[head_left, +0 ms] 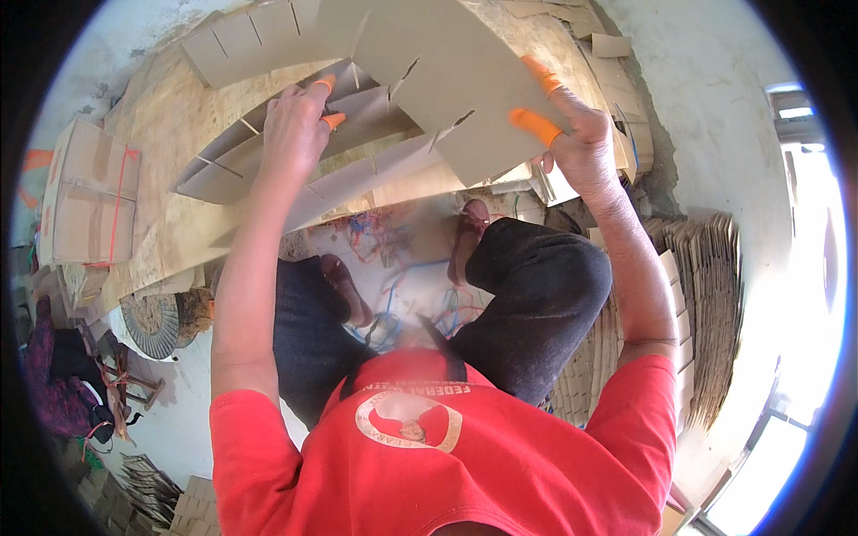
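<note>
My right hand (pixel 581 138), with orange finger covers, grips the right end of a broad grey-brown slotted cardboard sheet (pixel 483 98). Slits are cut into this sheet, and it slants over the table. My left hand (pixel 299 121), also with orange finger covers, is closed at the upper edges of some narrower cardboard strips (pixel 223 165). These strips stand on edge and cross one another, slotted together into a partition. Its fingertips pinch near a strip, though the exact hold is partly hidden. Another slotted strip (pixel 357 183) runs along the near side.
A wooden tabletop (pixel 170 228) lies under the cardboard. A tied cardboard box (pixel 94 192) stands at the left. Stacks of slotted cardboard (pixel 706 304) lean at the right by the wall. Coloured strings (pixel 384 304) lie on the floor between my feet. A stool (pixel 134 384) is at the lower left.
</note>
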`<action>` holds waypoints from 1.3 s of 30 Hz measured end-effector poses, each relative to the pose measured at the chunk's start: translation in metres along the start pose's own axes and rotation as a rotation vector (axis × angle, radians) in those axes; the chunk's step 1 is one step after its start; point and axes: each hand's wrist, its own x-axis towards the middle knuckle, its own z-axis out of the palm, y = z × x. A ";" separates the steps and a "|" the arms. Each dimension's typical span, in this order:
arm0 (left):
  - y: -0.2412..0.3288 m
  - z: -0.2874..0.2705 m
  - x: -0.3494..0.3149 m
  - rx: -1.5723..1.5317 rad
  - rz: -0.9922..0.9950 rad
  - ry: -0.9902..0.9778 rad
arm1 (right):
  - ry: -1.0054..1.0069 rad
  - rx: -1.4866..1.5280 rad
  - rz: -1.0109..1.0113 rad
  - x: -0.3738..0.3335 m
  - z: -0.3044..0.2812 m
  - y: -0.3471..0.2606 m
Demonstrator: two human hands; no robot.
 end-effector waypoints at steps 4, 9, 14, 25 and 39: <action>-0.019 0.019 0.001 -0.026 0.015 -0.137 | -0.061 -0.048 -0.049 0.005 0.004 -0.005; -0.018 0.019 0.003 -0.025 0.058 -0.152 | -0.214 -0.076 -0.047 0.017 0.015 0.003; -0.020 0.007 0.018 -0.175 0.023 -0.002 | -0.320 -0.234 -0.095 0.024 0.025 0.018; -0.070 0.034 0.058 -0.115 -0.023 -0.129 | -0.364 -0.322 -0.226 0.023 0.036 0.012; -0.068 0.031 0.058 -0.207 0.053 -0.092 | -0.380 -0.501 -0.287 -0.003 0.051 0.023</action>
